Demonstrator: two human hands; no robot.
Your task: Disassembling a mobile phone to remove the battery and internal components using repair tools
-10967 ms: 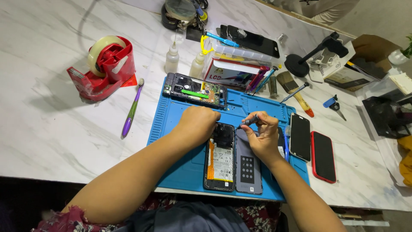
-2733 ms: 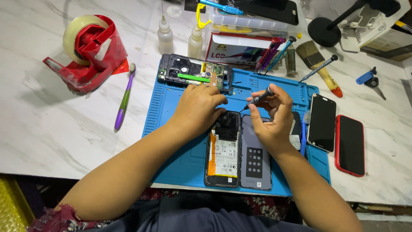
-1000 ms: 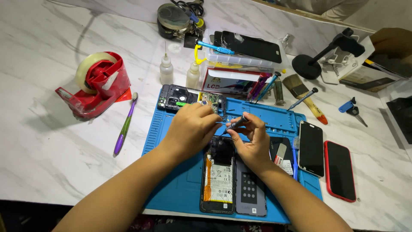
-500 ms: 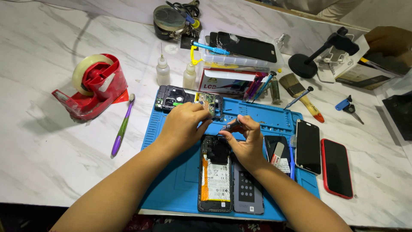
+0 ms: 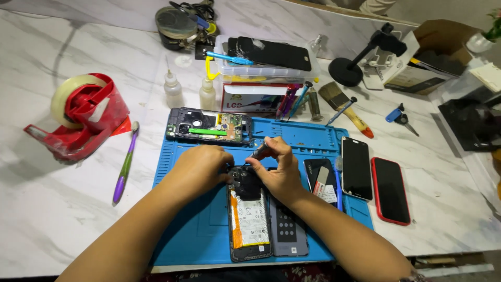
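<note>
While both hands stay bent over the open phone at the lower centre of the frame, very little has shifted in the last second. The phone lies face down on the blue mat, back removed, battery with an orange edge showing. The left hand still presses on the phone's upper left corner, fingers curled over it, steadying it rather than lifting it. The right hand remains closed around a small screwdriver, its tip pointing down toward the dark top section of the phone near the camera. Compared with half a second ago, the hands sit in nearly the same spot relative to the phone; only the head camera has moved a little. That steadiness suggests the work at the phone's top end is still in progress, not finished.

Just right of the phone lies a grey back cover. A second opened phone frame rests along the mat's upper edge. Further right, three more phones lie side by side. A red tape dispenser stands at the left, with a purple-handled tool beside it.
</note>
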